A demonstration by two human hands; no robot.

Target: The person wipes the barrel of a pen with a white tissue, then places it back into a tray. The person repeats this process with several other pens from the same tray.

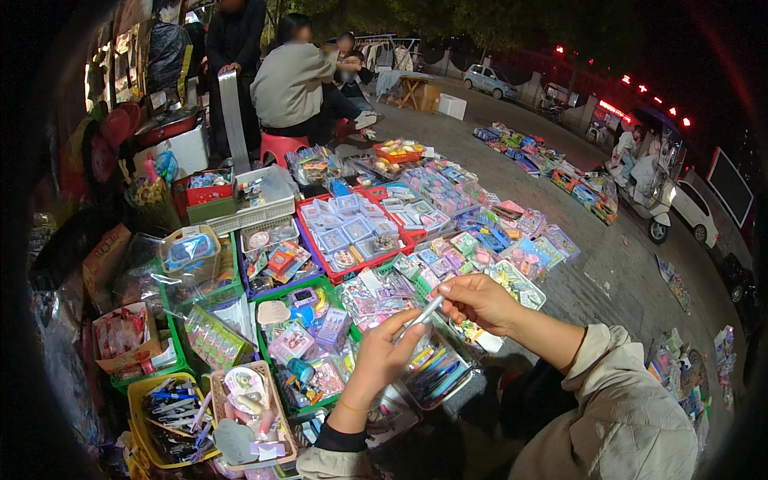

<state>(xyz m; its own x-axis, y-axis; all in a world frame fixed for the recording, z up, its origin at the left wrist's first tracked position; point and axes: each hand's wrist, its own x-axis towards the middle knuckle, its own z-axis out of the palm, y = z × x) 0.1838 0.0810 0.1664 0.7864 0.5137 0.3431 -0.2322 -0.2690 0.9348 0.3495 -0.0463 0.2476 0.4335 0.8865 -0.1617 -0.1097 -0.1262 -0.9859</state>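
Note:
A slim white pen-like stick is held between my two hands, slanting up to the right. My left hand pinches its lower end between thumb and fingers. At the upper end, the fingertips of my right hand close around it. Whether it has a cap or a tip is hidden by my fingers. Below the hands stands a clear bin of colored pens. Left of my left hand is a green basket of small boxed toys, and beyond the hands lie sticker sheets in plastic.
A red basket holds small clear boxes. At lower left are a yellow basket of pens and a pink basket. A person on a red stool sits ahead. A scooter stands on the pavement at right.

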